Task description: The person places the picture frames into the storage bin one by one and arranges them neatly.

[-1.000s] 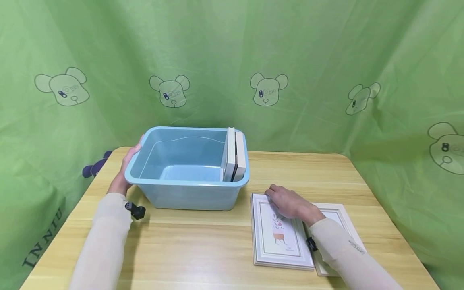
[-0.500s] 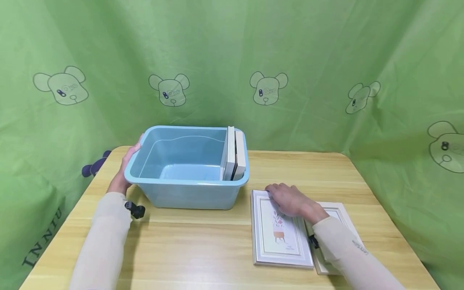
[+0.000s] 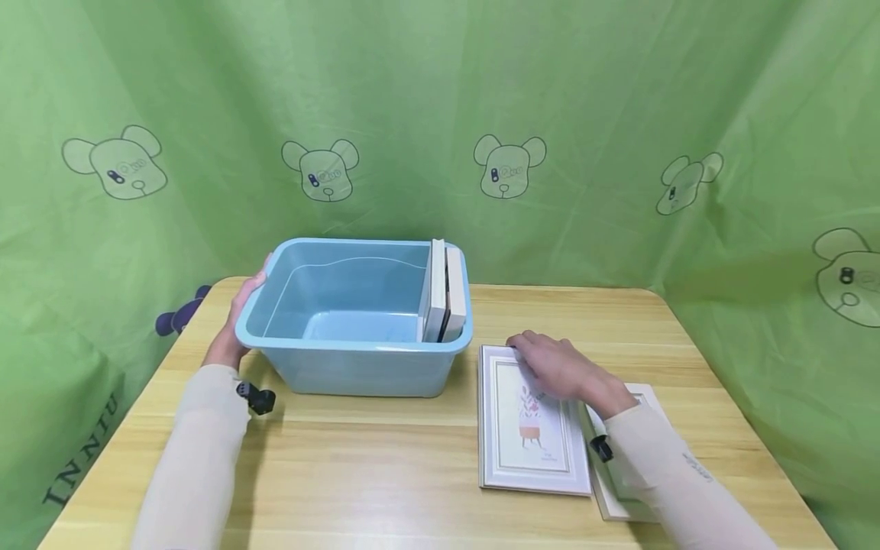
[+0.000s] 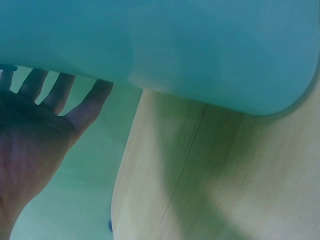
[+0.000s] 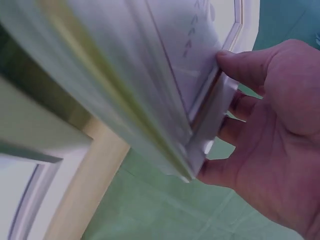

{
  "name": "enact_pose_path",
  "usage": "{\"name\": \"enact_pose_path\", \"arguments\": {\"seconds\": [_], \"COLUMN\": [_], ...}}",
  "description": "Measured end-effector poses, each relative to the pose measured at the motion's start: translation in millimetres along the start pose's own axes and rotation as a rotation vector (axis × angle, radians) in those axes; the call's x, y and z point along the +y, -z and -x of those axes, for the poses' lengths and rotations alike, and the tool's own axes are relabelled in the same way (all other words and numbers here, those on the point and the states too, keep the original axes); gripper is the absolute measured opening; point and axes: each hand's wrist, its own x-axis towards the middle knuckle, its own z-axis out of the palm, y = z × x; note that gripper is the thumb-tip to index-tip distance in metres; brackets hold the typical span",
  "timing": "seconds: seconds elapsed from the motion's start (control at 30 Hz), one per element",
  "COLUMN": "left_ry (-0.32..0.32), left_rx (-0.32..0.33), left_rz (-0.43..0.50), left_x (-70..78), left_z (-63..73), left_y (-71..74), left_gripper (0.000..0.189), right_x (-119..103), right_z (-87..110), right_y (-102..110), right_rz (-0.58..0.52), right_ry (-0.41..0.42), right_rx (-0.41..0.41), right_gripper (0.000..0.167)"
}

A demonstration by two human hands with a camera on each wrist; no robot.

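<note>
A white picture frame (image 3: 529, 458) with a potted-plant print lies at the right of the table in the head view. My right hand (image 3: 564, 368) grips its far edge, and in the right wrist view the thumb (image 5: 240, 67) presses on the front while the fingers go underneath. The near end of this frame seems tilted or lifted; I cannot tell how far. My left hand (image 3: 237, 321) rests against the left side of a light blue plastic tub (image 3: 357, 370). Straight fingers (image 4: 92, 105) reach up to the tub wall in the left wrist view, their tips hidden.
Several white frames or box-like frames (image 3: 438, 294) stand upright inside the tub's right end. A second white picture frame (image 3: 649, 397) lies partly under the right forearm. The wooden table (image 3: 357, 473) backs onto a green curtain (image 3: 412, 114) with bear prints.
My right hand has moved away from me, and the gripped picture frame has shifted slightly the same way. The left hand and tub have stayed put.
</note>
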Motion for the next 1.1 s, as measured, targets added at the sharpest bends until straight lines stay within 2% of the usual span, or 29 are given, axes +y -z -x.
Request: {"name": "enact_pose_path", "arguments": {"seconds": [0.2, 0.43, 0.7, 1.1], "left_ry": [0.001, -0.002, -0.003, 0.005], "left_rx": [0.001, 0.0, -0.008, -0.009], "left_rz": [-0.006, -0.019, -0.012, -0.007], "left_x": [-0.1, -2.1, 1.8, 2.9], "left_z": [0.6, 0.5, -0.6, 1.4], "left_y": [-0.3, 1.3, -0.1, -0.4], "left_gripper": [0.056, 0.056, 0.056, 0.056], "right_x": [-2, -4, -5, -16], "right_z": [2.7, 8.0, 18.6, 32.4], "right_y": [10, 21, 38, 55], "right_rz": [0.016, 0.025, 0.037, 0.067], "right_ry": [0.015, 0.075, 0.072, 0.114], "right_rx": [0.046, 0.114, 0.172, 0.247], "right_gripper": [0.033, 0.033, 0.035, 0.034]}}
